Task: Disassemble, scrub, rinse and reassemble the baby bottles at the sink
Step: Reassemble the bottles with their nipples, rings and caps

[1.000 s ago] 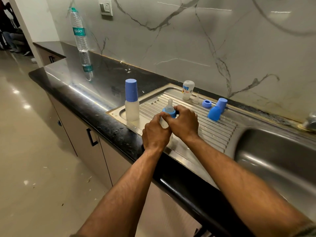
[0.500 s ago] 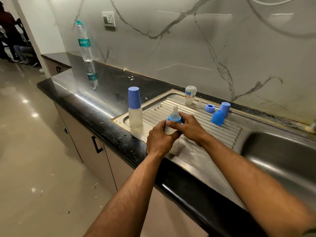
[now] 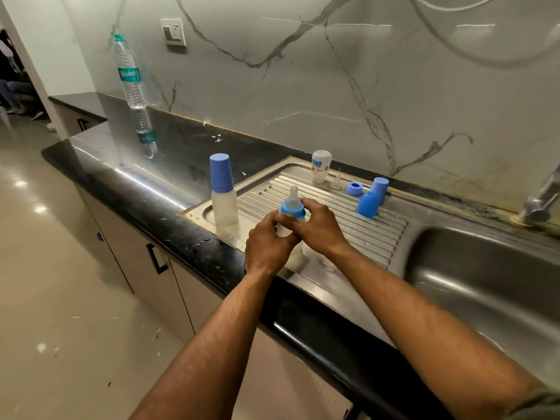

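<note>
Over the ribbed steel drainboard point(image 3: 357, 228) I hold a small baby bottle point(image 3: 291, 212) with a blue collar and a clear teat on top. My left hand point(image 3: 266, 247) is wrapped around its frosted body. My right hand point(image 3: 318, 227) grips it at the blue collar. To the left stands an assembled bottle with a blue cap point(image 3: 223, 190). At the back of the drainboard stand a bare bottle body upside down point(image 3: 320, 166), a loose clear teat point(image 3: 335, 182), a blue collar ring point(image 3: 354, 188) and two blue caps point(image 3: 367, 204), point(image 3: 380, 189).
The sink basin point(image 3: 485, 277) lies to the right, with the tap point(image 3: 542, 201) at its far edge. A tall plastic water bottle point(image 3: 128, 75) stands on the black counter point(image 3: 169, 189) at the back left. Cabinet fronts and open floor lie to the left below.
The bottle has stayed in both hands over the drainboard; my right hand's fingers have shifted slightly on the blue collar. The camera has shifted, so everything sits a little lower and to the right in view.
</note>
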